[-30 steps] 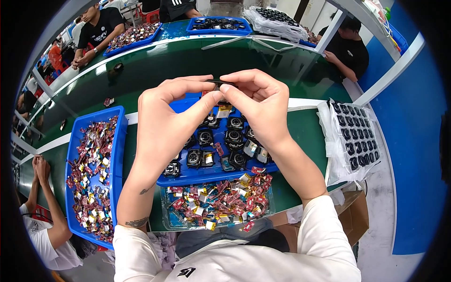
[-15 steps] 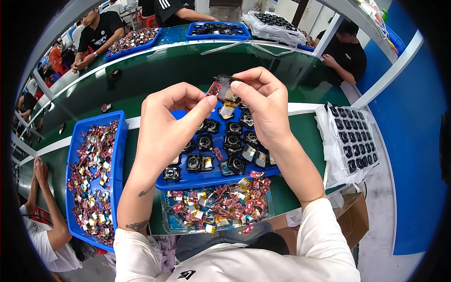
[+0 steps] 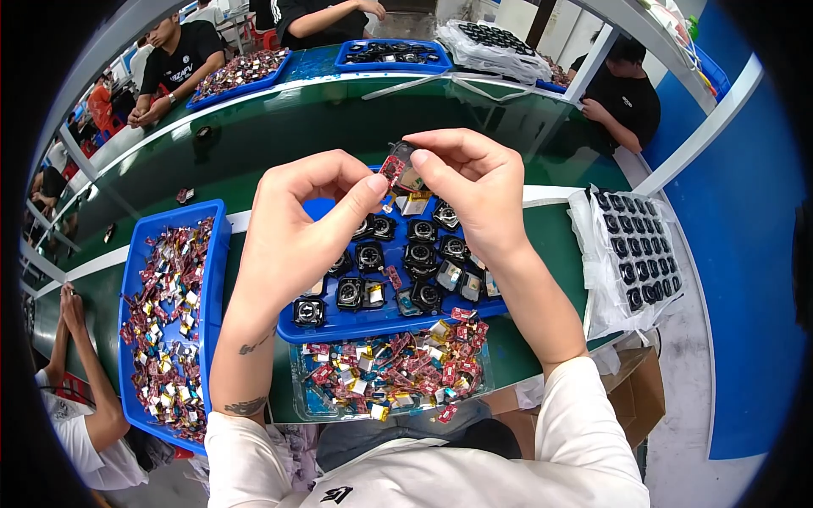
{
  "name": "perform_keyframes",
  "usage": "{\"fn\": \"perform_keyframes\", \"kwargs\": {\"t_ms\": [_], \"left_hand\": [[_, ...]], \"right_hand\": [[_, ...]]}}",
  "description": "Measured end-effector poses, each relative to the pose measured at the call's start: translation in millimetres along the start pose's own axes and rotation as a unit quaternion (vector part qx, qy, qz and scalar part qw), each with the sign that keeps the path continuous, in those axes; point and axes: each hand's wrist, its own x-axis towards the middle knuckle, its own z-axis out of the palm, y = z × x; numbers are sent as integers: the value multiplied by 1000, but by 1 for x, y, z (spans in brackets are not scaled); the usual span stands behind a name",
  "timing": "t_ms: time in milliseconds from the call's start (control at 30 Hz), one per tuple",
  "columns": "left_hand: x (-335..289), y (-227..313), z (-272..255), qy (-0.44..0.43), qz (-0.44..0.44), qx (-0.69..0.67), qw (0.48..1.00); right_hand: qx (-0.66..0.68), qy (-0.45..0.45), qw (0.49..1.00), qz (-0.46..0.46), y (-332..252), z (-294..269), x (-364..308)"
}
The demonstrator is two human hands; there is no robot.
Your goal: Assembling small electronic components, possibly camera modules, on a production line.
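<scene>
Above the blue tray, both my hands are raised and close together. My left hand pinches a small red circuit board between thumb and fingers. My right hand grips a black smartwatch case, its thumb across the open inside. The board lies against the left edge of the case; whether the two are still joined is hard to see. Just below hangs a silver battery with yellow tape. Several black watch cases lie in the tray under my hands.
Nearer me, a clear plastic tray is heaped with red boards and batteries. A blue bin of similar parts stands left. White-wrapped watch cases sit right. Beyond runs a green conveyor belt, with co-workers behind it and a metal post at right.
The case has tilted in my right hand, and the red board shows more fully at its left edge. Loose parts on the belt have shifted slightly left. A far co-worker's hand has lifted.
</scene>
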Motion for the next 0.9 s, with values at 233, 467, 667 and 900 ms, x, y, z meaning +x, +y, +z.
{"fn": "perform_keyframes", "kwargs": {"t_ms": [233, 467, 667, 900], "left_hand": [[0, -5, 1, -13, -30, -30, 999], [0, -2, -1, 7, -85, -32, 996], [0, -2, -3, 7, -83, -18, 996], [2, -4, -6, 23, -87, 25, 996]], "right_hand": [[-131, 27, 989, -67, -2, 7, -5], [-105, -13, 991, -76, -5, 5, -4], [-126, -18, 992, -24, -1, -3, -1], [-143, -38, 989, -27, -2, -5, 0]]}}
